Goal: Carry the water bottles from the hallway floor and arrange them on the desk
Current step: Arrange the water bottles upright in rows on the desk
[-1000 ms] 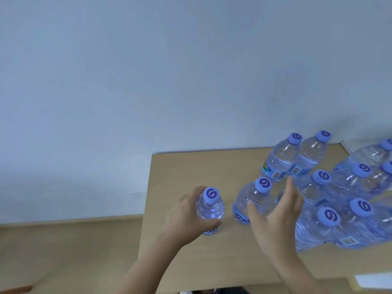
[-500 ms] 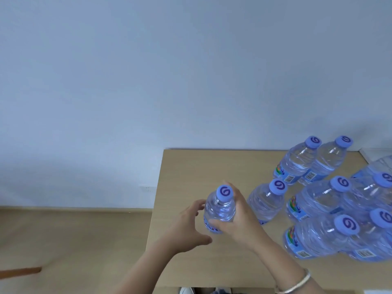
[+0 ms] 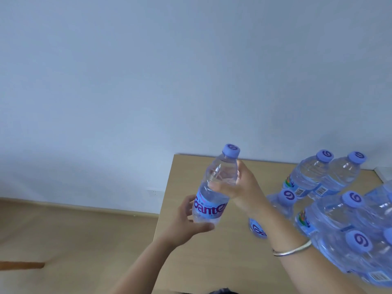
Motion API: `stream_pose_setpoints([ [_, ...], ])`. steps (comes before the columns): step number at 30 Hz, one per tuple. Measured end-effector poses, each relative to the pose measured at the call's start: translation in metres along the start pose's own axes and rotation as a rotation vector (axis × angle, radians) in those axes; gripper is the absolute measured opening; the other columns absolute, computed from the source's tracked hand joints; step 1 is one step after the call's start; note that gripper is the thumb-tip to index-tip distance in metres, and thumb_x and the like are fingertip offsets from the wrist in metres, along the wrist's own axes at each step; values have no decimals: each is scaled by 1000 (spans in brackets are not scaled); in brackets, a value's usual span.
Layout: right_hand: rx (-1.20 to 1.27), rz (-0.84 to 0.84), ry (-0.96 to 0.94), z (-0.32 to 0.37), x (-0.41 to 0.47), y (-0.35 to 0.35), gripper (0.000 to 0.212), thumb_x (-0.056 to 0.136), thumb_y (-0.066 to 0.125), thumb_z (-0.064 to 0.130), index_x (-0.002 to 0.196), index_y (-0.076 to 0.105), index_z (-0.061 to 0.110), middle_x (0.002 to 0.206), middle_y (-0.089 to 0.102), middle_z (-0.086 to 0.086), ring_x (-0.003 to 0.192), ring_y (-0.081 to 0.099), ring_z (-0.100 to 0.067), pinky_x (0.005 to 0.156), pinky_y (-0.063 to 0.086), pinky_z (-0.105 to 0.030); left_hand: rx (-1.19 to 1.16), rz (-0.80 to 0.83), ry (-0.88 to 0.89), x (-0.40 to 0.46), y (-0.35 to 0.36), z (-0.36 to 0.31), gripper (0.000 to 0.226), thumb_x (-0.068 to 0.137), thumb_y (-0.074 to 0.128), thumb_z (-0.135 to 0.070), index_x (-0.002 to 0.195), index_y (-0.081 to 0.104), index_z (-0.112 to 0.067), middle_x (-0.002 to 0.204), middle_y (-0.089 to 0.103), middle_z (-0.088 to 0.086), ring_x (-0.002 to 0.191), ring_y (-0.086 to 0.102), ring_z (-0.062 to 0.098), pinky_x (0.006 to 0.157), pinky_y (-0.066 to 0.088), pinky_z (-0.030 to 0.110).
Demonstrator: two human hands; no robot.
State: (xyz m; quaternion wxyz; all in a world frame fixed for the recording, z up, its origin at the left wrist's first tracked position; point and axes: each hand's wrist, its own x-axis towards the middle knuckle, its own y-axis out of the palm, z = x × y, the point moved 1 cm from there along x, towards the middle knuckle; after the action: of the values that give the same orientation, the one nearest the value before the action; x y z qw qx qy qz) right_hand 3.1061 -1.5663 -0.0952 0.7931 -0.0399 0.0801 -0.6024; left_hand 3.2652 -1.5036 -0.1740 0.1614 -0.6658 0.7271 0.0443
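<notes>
A clear water bottle (image 3: pixel 218 183) with a purple cap and blue label is lifted above the desk's left part, tilted slightly. My right hand (image 3: pixel 244 187) grips its upper body. My left hand (image 3: pixel 186 223) curls round its bottom, thumb across the base. Several more capped bottles (image 3: pixel 331 209) stand clustered on the right of the light wooden desk (image 3: pixel 212 262). One of them (image 3: pixel 282 206) stands just behind my right forearm.
A pale wall runs behind the desk, with a socket (image 3: pixel 154 193) low on it. Wooden floor (image 3: pixel 63 240) lies left of the desk's left edge. A white object (image 3: pixel 385 172) shows at the desk's far right corner.
The bottle stood on the desk in my left hand. My right hand came over and took it, and now it is raised off the desk, both hands on it.
</notes>
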Motion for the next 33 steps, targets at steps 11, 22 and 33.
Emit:
stream_pose_setpoints([
  [11,-71,-28,-90,64,41,6,49,76,68,43,117,50,22,110,66,3,110,59,-13,98,46,-44,-151,-349,95,-6,-13,-43,69,35,85,-35,97,55,-29,83,71,-11,73,67,4,60,53,17],
  [22,-101,43,-240,92,48,2,29,77,74,27,101,57,29,90,73,3,85,68,-9,88,53,-37,-160,-109,197,-17,-16,-68,71,46,84,-29,109,57,-15,96,71,0,85,69,14,70,52,20],
  [33,-208,52,-205,89,56,14,56,59,76,48,107,57,27,105,67,2,101,63,-12,91,50,-43,-31,-85,156,2,-35,-57,54,54,85,-19,103,62,-19,95,73,-5,88,69,12,76,55,23],
])
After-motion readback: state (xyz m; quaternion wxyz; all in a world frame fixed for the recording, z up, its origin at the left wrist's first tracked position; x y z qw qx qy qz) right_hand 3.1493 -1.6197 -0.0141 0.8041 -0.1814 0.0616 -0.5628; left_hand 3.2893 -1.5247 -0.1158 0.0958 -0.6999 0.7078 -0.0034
